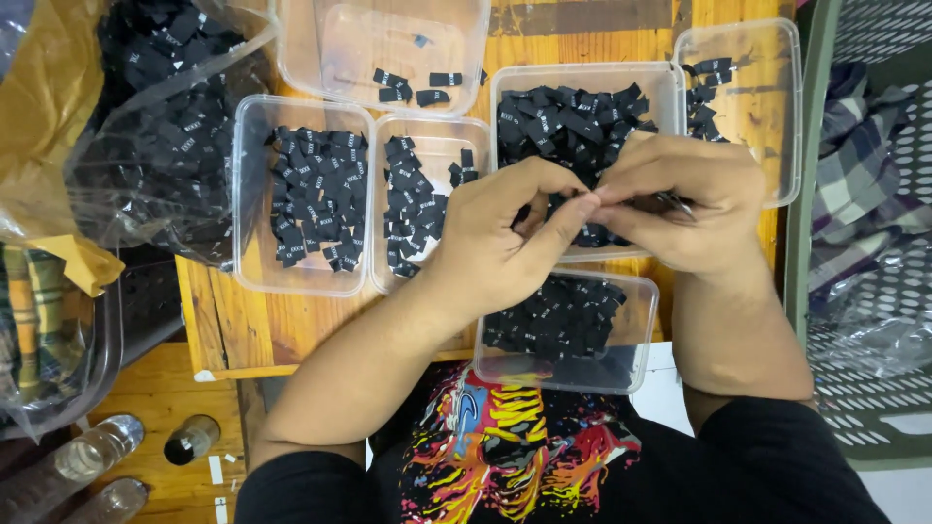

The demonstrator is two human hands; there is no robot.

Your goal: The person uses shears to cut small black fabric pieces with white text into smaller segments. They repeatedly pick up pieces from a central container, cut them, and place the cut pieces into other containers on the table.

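Wooden table (233, 330) bearing clear plastic trays (254, 243) of small black labels (316, 199). Above the central tray (505, 87), your left hand (500, 238) and right hand (680, 199) meet, fingers curled, pinching one label (670, 202) between the fingertips.

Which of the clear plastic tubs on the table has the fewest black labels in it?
The tub at the top middle, above the two side-by-side tubs: it holds only a handful of black labels, while the others are far fuller.
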